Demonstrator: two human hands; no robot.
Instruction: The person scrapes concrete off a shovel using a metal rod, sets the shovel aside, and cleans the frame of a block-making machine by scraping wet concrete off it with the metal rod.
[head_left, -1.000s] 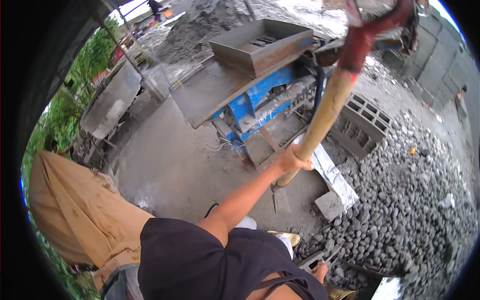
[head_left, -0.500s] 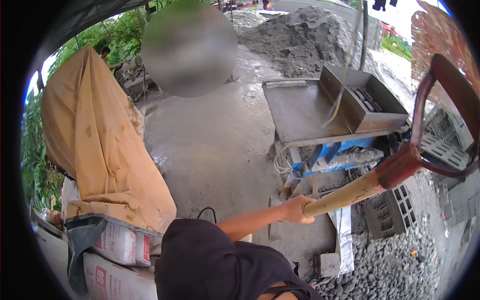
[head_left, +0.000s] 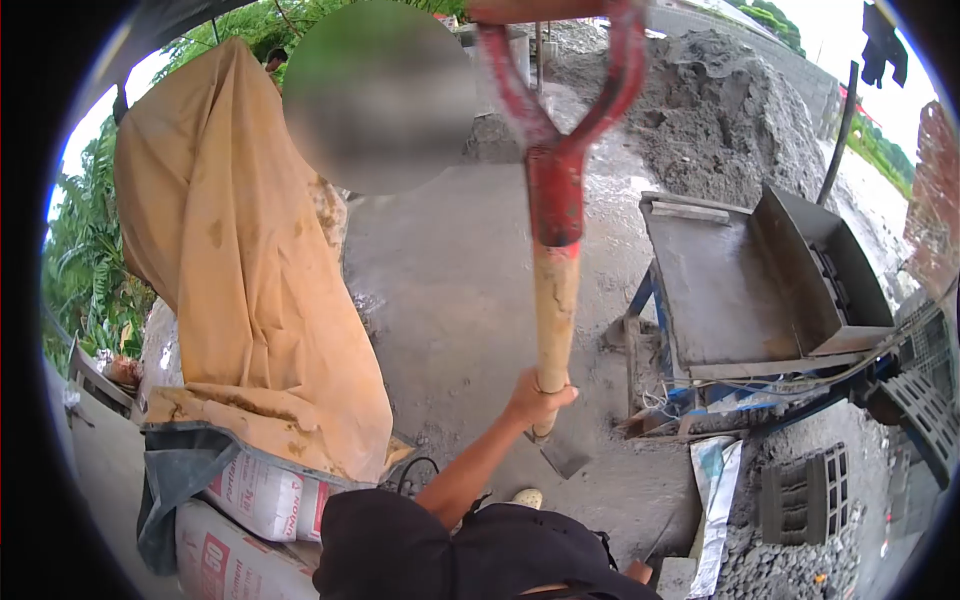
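Observation:
My left hand (head_left: 540, 397) is closed round the wooden shaft of a shovel (head_left: 555, 310), low down near the blade. The shovel stands upright with its worn red D-shaped handle towards the camera, and a grey metal blade (head_left: 568, 453) shows below my hand, close to the ground. A small patch of skin (head_left: 638, 572) at the lower edge may be part of my right hand; its fingers cannot be made out. One light shoe (head_left: 528, 497) shows beneath my arm.
A tan tarp (head_left: 260, 270) covers something tall on the left, above cement bags (head_left: 265, 495). On the right stand a metal worktable (head_left: 725, 290) with a steel box (head_left: 825, 270) and a hollow block (head_left: 805, 495) on gravel. A sand pile (head_left: 720, 110) lies behind. A blurred disc hides the upper middle.
The shovel has swung from pointing right to upright in the middle, my left hand moving left with it. Its blade now shows. The view has turned slightly to the right.

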